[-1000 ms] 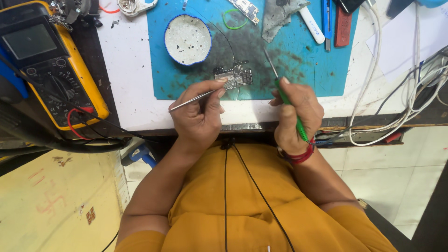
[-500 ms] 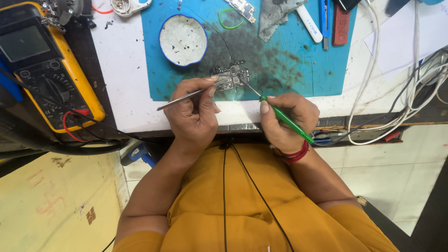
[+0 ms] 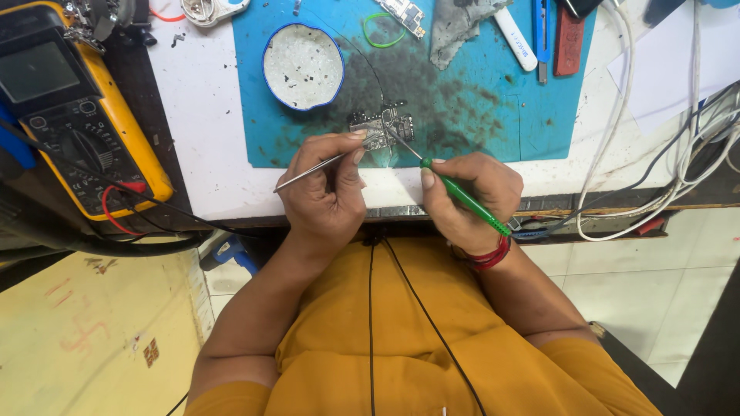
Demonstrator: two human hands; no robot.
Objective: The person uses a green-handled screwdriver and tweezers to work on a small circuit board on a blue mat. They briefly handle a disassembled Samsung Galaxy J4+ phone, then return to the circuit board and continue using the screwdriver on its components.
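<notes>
A small circuit board [image 3: 381, 122] lies on the blue work mat [image 3: 478, 100] near the table's front edge. My left hand [image 3: 324, 192] pinches thin metal tweezers [image 3: 312, 169], whose tip reaches the board's near edge. My right hand [image 3: 466, 196] grips a green-handled tool [image 3: 462, 196] like a pen. Its thin metal tip touches the right side of the board.
A yellow multimeter [image 3: 73, 115] with red and black leads lies at the left. A round white dish [image 3: 303, 65] sits on the mat behind the board. A grey rag [image 3: 455, 23], a second board [image 3: 402, 11], hand tools and white cables [image 3: 678, 162] lie farther back and right.
The right hand has lowered the green tool from upright to a slant, its tip now on the board. The left hand's tweezers stay at the board.
</notes>
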